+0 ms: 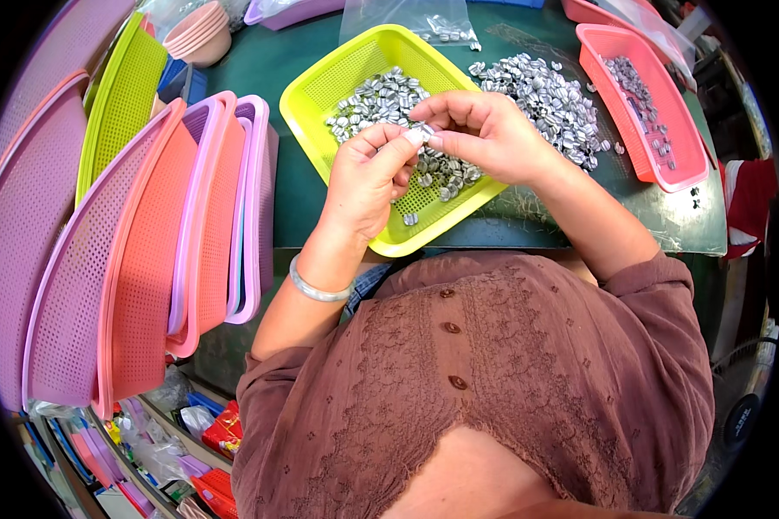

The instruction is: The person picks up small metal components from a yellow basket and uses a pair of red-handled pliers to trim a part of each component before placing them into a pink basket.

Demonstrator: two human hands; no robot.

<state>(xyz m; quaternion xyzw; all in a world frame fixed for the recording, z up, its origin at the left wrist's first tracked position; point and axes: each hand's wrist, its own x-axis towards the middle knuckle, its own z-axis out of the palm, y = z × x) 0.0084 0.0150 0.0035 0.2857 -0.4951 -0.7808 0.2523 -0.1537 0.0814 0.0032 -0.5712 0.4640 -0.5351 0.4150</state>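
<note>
Over the yellow-green perforated basket (320, 91), my two hands meet and pinch a small grey-and-white striped piece (426, 131). My left hand (363, 182) grips it between thumb and forefinger, other fingers curled in. On the piece's other side, my right hand (493, 138) pinches with thumb and forefinger. Fingertips partly cover the piece, so its exact kind cannot be told. Many similar striped pieces (376, 99) lie in the basket below, and one sits apart near its front edge. To the right, a heap of loose striped pieces (537, 104) lies on the green table (502, 216).
A pink basket (597, 52) with smaller grey pieces (636, 95) stands at the right. Stacked purple, orange and pink baskets (147, 251) crowd the left side. A clear plastic bag (389, 22) and nested beige bowls (197, 35) are at the back.
</note>
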